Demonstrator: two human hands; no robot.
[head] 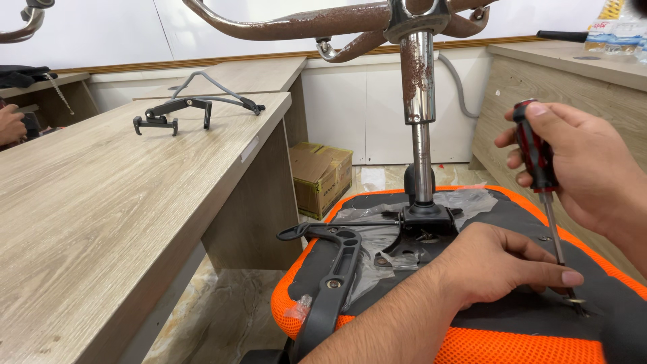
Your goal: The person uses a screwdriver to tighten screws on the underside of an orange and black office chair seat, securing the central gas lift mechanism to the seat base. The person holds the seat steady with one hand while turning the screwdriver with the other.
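We have the screw near the right edge of the upturned chair seat, black underside up, orange mesh rim around it. Our right hand is closed around the red-and-black handle of the screwdriver, shaft tilted slightly, tip down at the screw. Our left hand lies flat on the seat, holding nothing, index fingertip just beside the tip.

Risks as we judge them: the tilted shaft could slip out of the screw head and jab that fingertip or gouge the seat. Pressing near the edge could rock the seat, since the rusty gas-lift column and chair base stand top-heavy above it. The black armrest bracket lies on the seat's left; a separate armrest bracket rests on the desk, well apart.
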